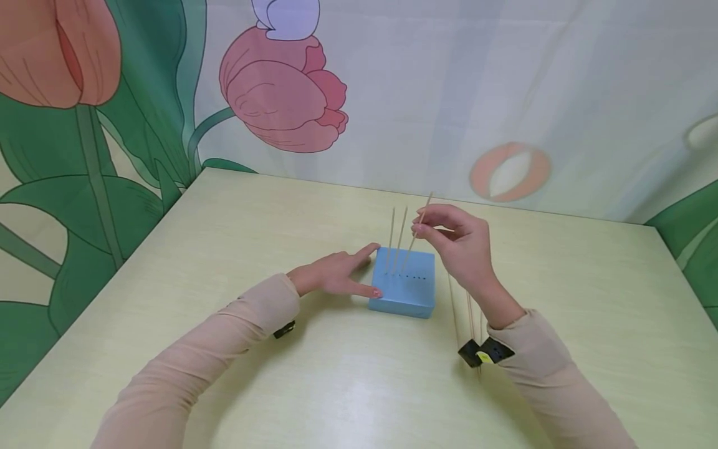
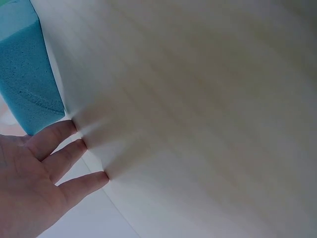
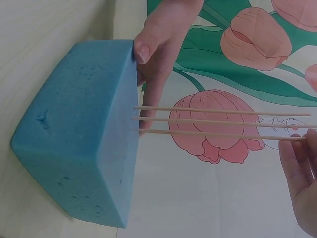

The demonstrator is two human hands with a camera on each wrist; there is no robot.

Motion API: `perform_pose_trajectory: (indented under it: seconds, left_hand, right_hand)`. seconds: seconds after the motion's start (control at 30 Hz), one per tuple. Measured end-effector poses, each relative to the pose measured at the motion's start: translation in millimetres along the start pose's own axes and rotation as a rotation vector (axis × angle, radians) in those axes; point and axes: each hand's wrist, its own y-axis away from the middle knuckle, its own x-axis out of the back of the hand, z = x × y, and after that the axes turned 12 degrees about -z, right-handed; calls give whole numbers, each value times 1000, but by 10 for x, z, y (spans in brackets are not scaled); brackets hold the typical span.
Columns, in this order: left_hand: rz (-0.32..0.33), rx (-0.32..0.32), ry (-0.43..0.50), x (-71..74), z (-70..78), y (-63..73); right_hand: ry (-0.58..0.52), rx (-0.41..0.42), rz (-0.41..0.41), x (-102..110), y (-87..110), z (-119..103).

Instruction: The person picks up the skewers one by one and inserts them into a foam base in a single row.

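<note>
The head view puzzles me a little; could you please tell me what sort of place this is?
Probably an indoor tabletop workspace, perhaps set up for recording: a pale table, a flower-printed backdrop behind it, and a blue block with thin sticks standing in it.

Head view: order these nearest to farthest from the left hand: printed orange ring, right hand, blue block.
1. Blue block: touching the left hand, on its right.
2. Right hand: farther right, holding a stick.
3. Printed orange ring: upper right, on the backdrop.
</note>
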Motion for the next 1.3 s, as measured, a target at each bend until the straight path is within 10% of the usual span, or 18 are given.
perform_pose_trajectory:
  seconds: [1.3]
  left_hand:
    - [2, 25, -3, -13, -6, -25]
  right_hand:
    - [132, -21, -84, -108, 83, 197]
